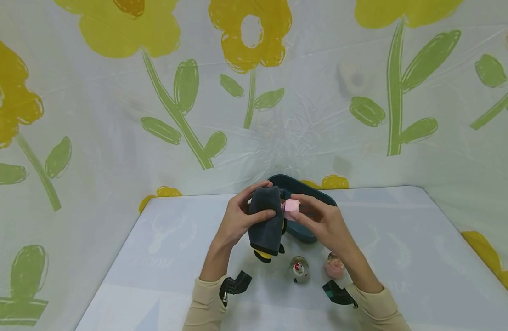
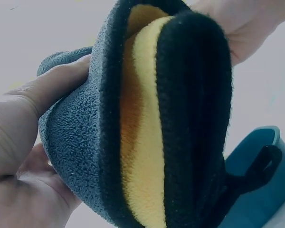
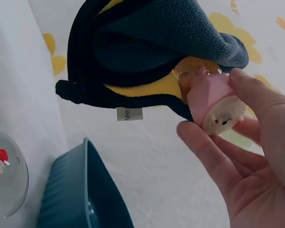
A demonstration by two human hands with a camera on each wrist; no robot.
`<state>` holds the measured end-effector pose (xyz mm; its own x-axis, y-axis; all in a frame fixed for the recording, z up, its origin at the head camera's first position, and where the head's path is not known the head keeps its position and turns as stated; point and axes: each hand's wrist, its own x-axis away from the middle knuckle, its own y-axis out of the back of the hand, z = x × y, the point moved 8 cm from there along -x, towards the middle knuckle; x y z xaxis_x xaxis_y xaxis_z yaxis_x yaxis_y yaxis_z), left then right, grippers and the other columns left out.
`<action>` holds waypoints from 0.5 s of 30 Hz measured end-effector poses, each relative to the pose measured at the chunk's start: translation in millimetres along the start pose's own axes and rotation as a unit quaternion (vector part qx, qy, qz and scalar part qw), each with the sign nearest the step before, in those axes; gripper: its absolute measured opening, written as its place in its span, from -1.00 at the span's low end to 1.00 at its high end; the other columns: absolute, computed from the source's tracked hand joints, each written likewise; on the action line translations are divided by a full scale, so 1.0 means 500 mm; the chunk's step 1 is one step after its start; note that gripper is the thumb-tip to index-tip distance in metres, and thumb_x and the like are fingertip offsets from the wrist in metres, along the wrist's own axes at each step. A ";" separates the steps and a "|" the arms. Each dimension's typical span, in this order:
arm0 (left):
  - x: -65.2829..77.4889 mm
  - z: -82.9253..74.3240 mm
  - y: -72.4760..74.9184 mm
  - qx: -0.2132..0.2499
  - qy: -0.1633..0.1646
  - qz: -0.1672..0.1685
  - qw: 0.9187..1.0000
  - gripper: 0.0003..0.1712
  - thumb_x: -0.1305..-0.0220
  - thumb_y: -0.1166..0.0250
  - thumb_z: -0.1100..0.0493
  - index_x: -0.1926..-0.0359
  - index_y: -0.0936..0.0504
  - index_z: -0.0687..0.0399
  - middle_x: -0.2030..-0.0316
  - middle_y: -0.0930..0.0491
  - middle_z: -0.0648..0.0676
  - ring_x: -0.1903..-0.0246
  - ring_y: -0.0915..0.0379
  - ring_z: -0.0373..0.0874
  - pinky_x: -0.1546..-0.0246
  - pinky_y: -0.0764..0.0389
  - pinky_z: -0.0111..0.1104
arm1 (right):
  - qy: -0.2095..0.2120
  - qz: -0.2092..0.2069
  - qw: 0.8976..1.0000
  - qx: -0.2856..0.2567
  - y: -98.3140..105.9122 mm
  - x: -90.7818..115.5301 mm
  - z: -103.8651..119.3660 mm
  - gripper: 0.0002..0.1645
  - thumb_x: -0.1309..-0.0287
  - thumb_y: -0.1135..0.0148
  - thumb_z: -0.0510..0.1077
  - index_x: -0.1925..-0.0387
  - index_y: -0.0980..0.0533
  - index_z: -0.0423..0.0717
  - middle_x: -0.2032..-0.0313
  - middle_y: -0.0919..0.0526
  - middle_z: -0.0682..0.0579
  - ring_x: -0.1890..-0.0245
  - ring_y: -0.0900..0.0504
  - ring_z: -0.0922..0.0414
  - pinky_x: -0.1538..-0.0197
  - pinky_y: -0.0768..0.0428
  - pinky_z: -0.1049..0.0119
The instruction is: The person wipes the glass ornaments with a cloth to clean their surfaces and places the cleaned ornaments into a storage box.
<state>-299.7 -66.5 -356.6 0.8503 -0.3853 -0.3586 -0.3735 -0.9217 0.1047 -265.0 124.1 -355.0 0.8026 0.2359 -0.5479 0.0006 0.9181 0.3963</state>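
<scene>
Here, sleeves (image 1: 204, 303): tan, one on each arm, down at the bottom of the head view
Wrist cameras (image 1: 239, 283): black, one strapped by each sleeve
Santa globe (image 1: 299, 269): a clear ball with a little red and white figure inside, on the counter between the two arms
Rosy globe (image 1: 335, 267): pink below and clear on top, also on the counter, just beside the right arm
Cloth (image 1: 265, 220): dark blue-gray and fuzzy, yellow inside, with black edges, folded over and held up off the counter; a small white tag (image 3: 129, 114) hangs from its edge
Left hand (image 1: 240, 211): clamped on the cloth, thumb on the near side and fingers round the back
Right hand (image 1: 326, 223): thumb and fingers pinch the pink globe by its base
Pink globe (image 1: 291, 208): up in the air next to the cloth, its pale bottom facing out, its clear round part in the open fold, against the yellow side
Blue tub (image 1: 307, 235): long, with round corners, on the counter behind the cloth and the hands
Counter (image 1: 394, 248): white, with faint gray pictures
Wall sheet (image 1: 303, 138): white, with big yellow flowers and green leaves, at the very back
</scene>
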 end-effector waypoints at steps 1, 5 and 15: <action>0.000 -0.001 -0.001 -0.002 -0.002 0.001 1.000 -0.28 -0.14 -0.44 0.30 -0.31 -0.48 -0.17 -0.28 -0.49 -0.02 -0.04 -0.57 0.00 -0.01 -0.64 -0.20 | -0.011 0.001 1.000 -0.002 0.000 0.000 -0.002 -0.53 -0.20 -0.32 -0.23 -0.17 -0.55 -0.04 0.06 -0.73 -0.01 0.20 -0.73 0.24 0.14 -0.67 0.47; 0.001 -0.004 -0.004 -0.006 -0.007 0.005 1.000 -0.28 -0.13 -0.44 0.31 -0.31 -0.48 -0.19 -0.29 -0.47 0.03 0.00 -0.58 0.01 0.02 -0.66 -0.20 | -0.056 0.015 0.998 -0.022 -0.005 0.001 -0.013 -0.61 -0.31 -0.23 -0.17 -0.15 -0.55 -0.09 0.10 -0.74 -0.07 0.29 -0.75 0.25 0.20 -0.69 0.43; 0.002 0.000 -0.010 -0.019 -0.004 0.011 1.000 -0.28 -0.13 -0.44 0.31 -0.31 -0.48 -0.21 -0.22 -0.53 0.01 0.15 -0.63 0.00 0.12 -0.68 -0.21 | -0.094 0.034 0.994 -0.032 -0.009 0.003 -0.026 -0.63 -0.38 -0.15 -0.11 -0.12 -0.57 -0.16 0.19 -0.75 -0.14 0.39 -0.77 0.23 0.22 -0.70 0.41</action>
<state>-297.2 -62.3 -357.2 0.8386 -0.4055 -0.3637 -0.3777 -0.9140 0.1480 -271.6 124.5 -366.9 0.8969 0.2402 -0.3713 -0.0905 0.9215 0.3776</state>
